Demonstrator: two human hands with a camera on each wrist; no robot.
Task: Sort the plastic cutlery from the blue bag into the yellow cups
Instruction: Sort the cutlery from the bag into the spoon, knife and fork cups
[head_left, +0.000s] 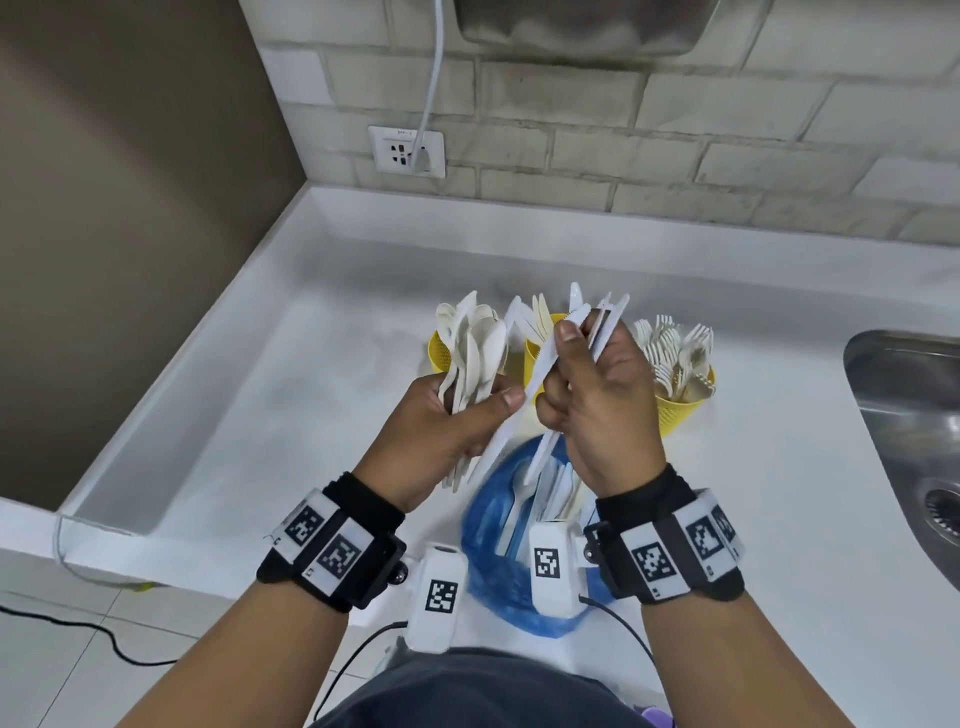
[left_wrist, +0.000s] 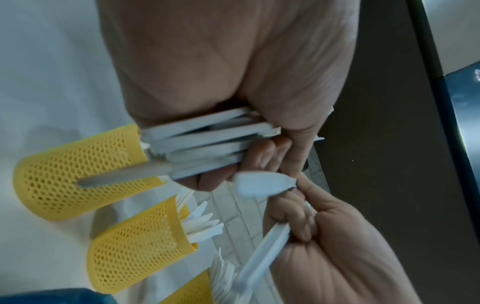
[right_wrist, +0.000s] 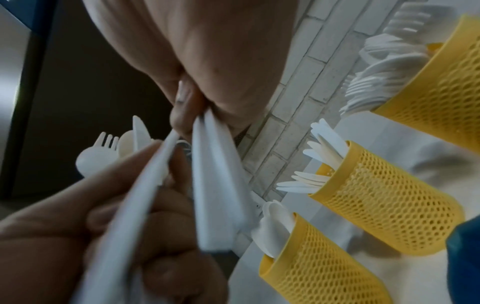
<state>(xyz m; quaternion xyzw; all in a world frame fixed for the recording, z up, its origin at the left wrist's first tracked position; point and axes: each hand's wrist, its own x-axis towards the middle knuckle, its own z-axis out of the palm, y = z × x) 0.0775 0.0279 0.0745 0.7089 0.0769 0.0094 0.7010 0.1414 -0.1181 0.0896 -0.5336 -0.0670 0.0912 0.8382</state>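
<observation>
From the head camera, the left hand (head_left: 447, 426) grips a bunch of spoons (head_left: 475, 353), bowls up, with a long white handle crossing under its thumb, while the right hand (head_left: 597, 410) is closed round a bundle of knives (head_left: 597, 325). Both are raised over the white counter (head_left: 270, 405), above the open blue bag (head_left: 498, 525) with cutlery left inside. Behind stand three yellow mesh cups: the left cup (head_left: 439, 353), the middle cup (head_left: 535, 358) and the right cup (head_left: 680, 410), which is full of forks. Only this view shows the wall socket (head_left: 406, 150), the sink (head_left: 909, 426) and the black-and-white square code tags on the wristbands (head_left: 332, 545); no writing is readable. The left wrist camera adds the palm side: the fingers (left_wrist: 259, 156) are curled tightly over stacked flat handles (left_wrist: 207, 139). The right wrist camera shows the right hand's fingertips (right_wrist: 187, 111) pinching flat white handles (right_wrist: 215, 185), and spoon bowls poking from the nearest cup (right_wrist: 311, 263).
</observation>
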